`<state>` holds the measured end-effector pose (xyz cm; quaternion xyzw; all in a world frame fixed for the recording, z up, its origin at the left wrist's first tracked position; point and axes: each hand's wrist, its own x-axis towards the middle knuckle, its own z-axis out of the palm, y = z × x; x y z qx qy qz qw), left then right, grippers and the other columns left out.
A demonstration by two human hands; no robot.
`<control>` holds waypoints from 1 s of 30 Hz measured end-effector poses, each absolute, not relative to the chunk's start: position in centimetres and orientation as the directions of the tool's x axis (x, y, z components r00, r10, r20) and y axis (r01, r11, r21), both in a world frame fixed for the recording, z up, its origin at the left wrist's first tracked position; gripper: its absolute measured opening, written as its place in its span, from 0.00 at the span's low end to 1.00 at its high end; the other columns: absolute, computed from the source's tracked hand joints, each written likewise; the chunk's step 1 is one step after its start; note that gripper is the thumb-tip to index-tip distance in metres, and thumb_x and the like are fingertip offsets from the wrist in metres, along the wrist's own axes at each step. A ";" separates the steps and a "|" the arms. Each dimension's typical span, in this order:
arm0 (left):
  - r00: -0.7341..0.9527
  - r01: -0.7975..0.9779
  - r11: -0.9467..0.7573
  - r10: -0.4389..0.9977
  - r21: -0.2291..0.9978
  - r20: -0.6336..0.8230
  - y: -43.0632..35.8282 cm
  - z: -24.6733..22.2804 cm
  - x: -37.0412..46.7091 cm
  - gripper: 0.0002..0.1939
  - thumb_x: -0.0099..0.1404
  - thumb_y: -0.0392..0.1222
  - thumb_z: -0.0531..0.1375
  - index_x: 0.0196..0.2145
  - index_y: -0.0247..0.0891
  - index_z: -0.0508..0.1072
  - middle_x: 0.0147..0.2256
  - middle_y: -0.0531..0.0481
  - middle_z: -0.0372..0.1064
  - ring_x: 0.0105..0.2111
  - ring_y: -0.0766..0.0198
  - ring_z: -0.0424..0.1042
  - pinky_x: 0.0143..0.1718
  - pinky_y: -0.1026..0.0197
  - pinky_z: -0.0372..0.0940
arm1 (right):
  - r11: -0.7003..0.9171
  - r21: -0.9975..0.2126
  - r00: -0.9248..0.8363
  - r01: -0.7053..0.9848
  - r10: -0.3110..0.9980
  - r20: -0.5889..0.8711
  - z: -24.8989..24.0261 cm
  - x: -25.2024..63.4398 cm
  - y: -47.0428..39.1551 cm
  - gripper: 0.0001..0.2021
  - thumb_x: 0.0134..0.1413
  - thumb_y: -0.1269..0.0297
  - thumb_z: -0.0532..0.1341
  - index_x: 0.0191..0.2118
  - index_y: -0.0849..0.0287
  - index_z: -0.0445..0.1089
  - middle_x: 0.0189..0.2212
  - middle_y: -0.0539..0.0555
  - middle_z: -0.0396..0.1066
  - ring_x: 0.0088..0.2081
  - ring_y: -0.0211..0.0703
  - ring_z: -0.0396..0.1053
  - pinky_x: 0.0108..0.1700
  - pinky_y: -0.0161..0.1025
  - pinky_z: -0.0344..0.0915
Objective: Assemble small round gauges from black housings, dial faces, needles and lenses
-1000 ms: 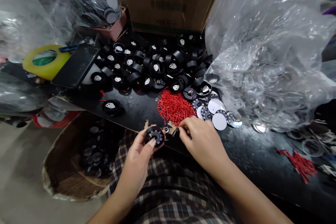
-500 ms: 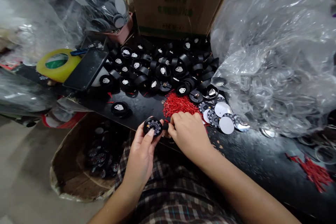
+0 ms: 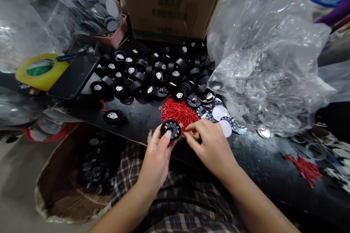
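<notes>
Left hand: A person's left hand (image 3: 157,156) clasps a round black gauge (image 3: 175,127) between thumb and fingers, its numbered face turned up, at the near edge of the red pile (image 3: 179,111).
Right hand: The right hand (image 3: 212,145) bends in just beside the gauge, thumb and forefinger nearly together at the pile's near edge; whether they pinch anything cannot be told.
Table: A glossy black table (image 3: 139,122) runs beneath the red pile, light glinting off its surface.
Black housings: Dozens of black housings (image 3: 158,75) crowd beyond the pile; a lone housing (image 3: 113,117) sits to its left.
Dial discs: White and printed dial discs (image 3: 219,113) overlap to the pile's right.
Phone and tape: A dark phone (image 3: 73,76) and yellow tape roll (image 3: 24,72) lie well left of the pile.
Box and bag: A cardboard box (image 3: 169,7) stands behind the pile and housings; a clear bag (image 3: 259,62) of ring-shaped parts bulges to the right.
Floor: Below and left of the pile, a worn bin (image 3: 41,189) holding dark gauges stands by a gray floor (image 3: 13,178).
</notes>
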<state>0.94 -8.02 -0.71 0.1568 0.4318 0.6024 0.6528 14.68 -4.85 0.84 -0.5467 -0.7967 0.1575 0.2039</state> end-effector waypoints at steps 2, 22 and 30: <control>-0.076 -0.668 0.229 0.926 0.708 -0.371 -8.2 -0.5 1.3 0.10 0.63 0.40 0.60 0.44 0.39 0.73 0.43 0.47 0.76 0.50 0.56 0.72 0.57 0.50 0.62 | 0.360 -0.462 -0.313 0.811 0.933 0.176 0.7 15.2 -4.8 0.06 0.61 0.64 0.57 0.34 0.58 0.69 0.30 0.52 0.70 0.35 0.45 0.66 0.40 0.43 0.52; -0.008 -0.283 0.165 0.985 0.945 -0.174 -8.4 -1.4 2.2 0.12 0.66 0.42 0.57 0.48 0.47 0.69 0.47 0.55 0.71 0.50 0.64 0.68 0.55 0.61 0.60 | 0.310 -0.704 -0.321 0.639 0.939 0.122 2.9 15.7 -6.2 0.07 0.61 0.69 0.56 0.31 0.58 0.66 0.28 0.49 0.66 0.32 0.40 0.63 0.36 0.40 0.55; -0.057 -0.065 0.138 0.988 0.988 -0.142 -8.8 -0.4 1.9 0.10 0.65 0.40 0.57 0.45 0.46 0.69 0.41 0.56 0.73 0.43 0.66 0.71 0.48 0.63 0.64 | 0.272 -0.733 -0.313 0.624 0.946 0.084 3.1 15.7 -6.9 0.09 0.61 0.71 0.56 0.28 0.58 0.63 0.25 0.47 0.65 0.29 0.38 0.63 0.35 0.38 0.55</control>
